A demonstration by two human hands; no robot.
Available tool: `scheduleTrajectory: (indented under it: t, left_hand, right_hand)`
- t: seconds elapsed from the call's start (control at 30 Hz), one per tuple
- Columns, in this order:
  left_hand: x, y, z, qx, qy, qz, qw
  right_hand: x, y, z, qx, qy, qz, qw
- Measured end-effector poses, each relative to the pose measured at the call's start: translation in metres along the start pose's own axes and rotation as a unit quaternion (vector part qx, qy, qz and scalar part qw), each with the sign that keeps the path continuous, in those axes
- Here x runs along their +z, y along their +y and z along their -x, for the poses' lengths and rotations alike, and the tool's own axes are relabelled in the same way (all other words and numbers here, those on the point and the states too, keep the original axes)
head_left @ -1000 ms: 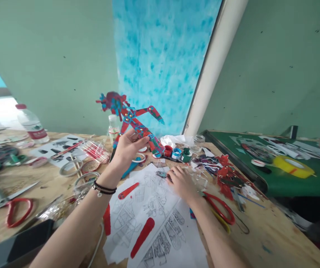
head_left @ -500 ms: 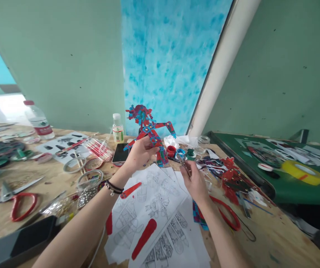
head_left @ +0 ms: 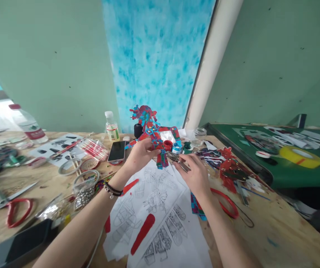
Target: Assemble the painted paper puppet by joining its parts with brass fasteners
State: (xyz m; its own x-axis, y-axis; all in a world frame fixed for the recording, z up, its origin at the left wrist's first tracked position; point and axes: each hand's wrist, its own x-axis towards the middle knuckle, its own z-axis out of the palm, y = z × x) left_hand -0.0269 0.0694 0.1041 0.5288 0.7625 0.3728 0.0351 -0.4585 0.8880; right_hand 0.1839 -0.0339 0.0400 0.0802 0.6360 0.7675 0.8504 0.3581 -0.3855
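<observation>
My left hand point(head_left: 139, 154) holds a red and blue painted puppet figure point(head_left: 151, 132) upright above the table, gripping it around the body. My right hand point(head_left: 195, 175) holds a small metal tool point(head_left: 178, 159), which looks like small pliers or scissors, with its tip close to the figure's lower part. Both hands hover over white sheets with line drawings and red painted shapes point(head_left: 151, 208). A beaded bracelet sits on my left wrist.
Small paint pots point(head_left: 176, 147) stand behind the figure. A phone point(head_left: 117, 150), a small bottle point(head_left: 111, 126), tape rings point(head_left: 67, 166), red-handled scissors point(head_left: 14, 210) and a water bottle point(head_left: 28, 124) lie left. Red cut-outs point(head_left: 231, 171) and red scissors point(head_left: 227, 203) lie right. A green table point(head_left: 288, 175) holds yellow tape point(head_left: 301, 156).
My right hand lifted the small metal tool off the paper and brought it up to the figure. My left hand lowered the figure and turned it more upright.
</observation>
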Motion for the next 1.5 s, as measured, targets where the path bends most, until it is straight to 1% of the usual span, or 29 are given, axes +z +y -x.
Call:
scheduleTrajectory:
  t: [0.23,0.33,0.53,0.67,0.77,0.87,0.97,1.13,1.23,1.33,1.5]
  left_hand:
    - [0.001,-0.005,-0.001,0.015,0.012,-0.045,0.999]
    - [0.001,-0.007,-0.001,0.022,0.021,-0.081,0.996]
    - [0.003,-0.004,0.001,0.015,0.054,-0.178,0.982]
    - [0.005,-0.001,0.001,0.015,0.054,-0.228,0.972]
    - [0.006,0.0,0.0,0.0,0.03,-0.214,0.976]
    - [0.004,-0.001,0.001,0.018,0.017,-0.193,0.981]
    - [0.002,-0.007,0.0,0.027,0.019,-0.177,0.984]
    - [0.001,-0.017,-0.001,0.022,-0.008,-0.121,0.992]
    - [0.001,-0.015,0.0,0.016,-0.022,-0.099,0.995]
    - [0.001,-0.01,0.0,-0.007,-0.03,-0.098,0.995]
    - [0.002,-0.005,0.001,-0.035,-0.021,-0.112,0.993]
  right_hand:
    - [0.0,-0.001,-0.001,0.004,0.006,0.011,1.0]
    - [0.0,-0.001,-0.001,0.009,0.0,0.005,1.0]
    - [0.001,-0.001,-0.001,0.025,-0.019,-0.007,0.999]
    - [0.002,-0.003,0.0,0.027,-0.02,0.0,0.999]
    - [0.003,-0.003,0.001,0.032,-0.021,-0.001,0.999]
    - [0.003,-0.002,0.001,0.033,-0.029,-0.003,0.999]
    - [0.003,-0.001,0.001,0.029,-0.034,-0.015,0.999]
    - [0.002,-0.002,0.0,0.024,-0.047,-0.031,0.998]
    - [0.001,-0.002,0.0,0.021,-0.049,-0.03,0.998]
    - [0.002,-0.001,0.001,0.022,-0.053,-0.017,0.998]
    - [0.002,0.001,0.001,0.012,-0.053,-0.009,0.998]
